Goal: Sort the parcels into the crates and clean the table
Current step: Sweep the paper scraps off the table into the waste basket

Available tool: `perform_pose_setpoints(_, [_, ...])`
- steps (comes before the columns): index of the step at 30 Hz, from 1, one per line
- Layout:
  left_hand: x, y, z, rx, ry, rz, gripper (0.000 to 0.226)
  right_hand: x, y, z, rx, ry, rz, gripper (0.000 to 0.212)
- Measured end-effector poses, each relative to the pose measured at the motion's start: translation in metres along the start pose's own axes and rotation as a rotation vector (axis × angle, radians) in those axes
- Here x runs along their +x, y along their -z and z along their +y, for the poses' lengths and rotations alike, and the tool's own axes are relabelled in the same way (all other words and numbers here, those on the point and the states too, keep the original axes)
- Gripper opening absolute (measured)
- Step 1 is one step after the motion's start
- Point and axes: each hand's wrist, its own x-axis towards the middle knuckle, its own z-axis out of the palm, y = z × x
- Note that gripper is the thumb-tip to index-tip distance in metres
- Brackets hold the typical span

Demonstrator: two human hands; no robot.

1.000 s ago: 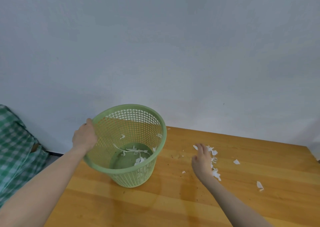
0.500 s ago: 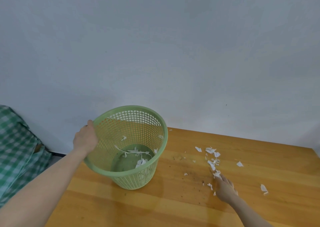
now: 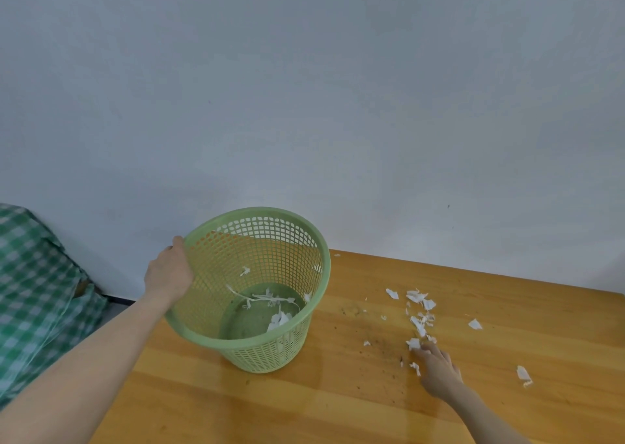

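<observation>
My left hand grips the rim of the tilted basket on the tabletop while my right hand, fingers flat, has dragged back through the paper scraps, most still strewn there, unswept.

Green checked cloth at left, pale wall behind.

At the basket rim the left hand hides its own fingers; only the thumb shows. The left forearm and right forearm run off the bottom edge, the cloth off the left, the table off bottom and right. The specks near the right hand are too small to identify.
</observation>
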Motion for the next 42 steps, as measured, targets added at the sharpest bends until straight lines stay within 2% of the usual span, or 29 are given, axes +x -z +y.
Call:
perform_pose_setpoints(7, [0.001,0.0,0.0,0.009,0.015,-0.003,0.03,-0.002,0.005,-0.001,-0.038,0.001,0.038,0.056])
perform_pose_setpoints(17, [-0.002,0.003,0.002,-0.007,0.008,0.005,0.029,-0.019,-0.01,0.003,0.045,-0.064,-0.006,0.064])
perform_pose_setpoints(23, [-0.004,0.004,0.002,-0.028,-0.006,0.004,0.025,-0.025,-0.009,0.002,0.022,-0.102,0.009,0.059])
perform_pose_setpoints(25, [-0.004,0.004,0.002,-0.03,-0.01,0.003,0.025,-0.028,-0.002,0.0,0.102,-0.145,0.065,0.06])
perform_pose_setpoints(27, [-0.004,0.004,0.003,-0.027,-0.013,0.006,0.027,-0.027,0.013,-0.006,0.251,-0.137,0.205,0.063])
perform_pose_setpoints(31, [-0.006,0.005,0.003,-0.034,-0.012,0.0,0.03,-0.025,0.061,-0.052,0.451,0.124,0.514,0.064])
perform_pose_setpoints(36, [-0.004,0.004,0.001,-0.01,-0.009,-0.006,0.033,-0.064,0.12,-0.149,0.592,0.569,0.729,0.06])
perform_pose_setpoints(39, [-0.004,0.004,0.002,-0.004,-0.004,0.0,0.031,-0.09,0.123,-0.194,0.479,0.885,0.744,0.054])
perform_pose_setpoints(42, [-0.005,0.003,0.003,-0.005,0.001,0.0,0.032,-0.092,0.098,-0.212,0.16,1.06,0.702,0.051])
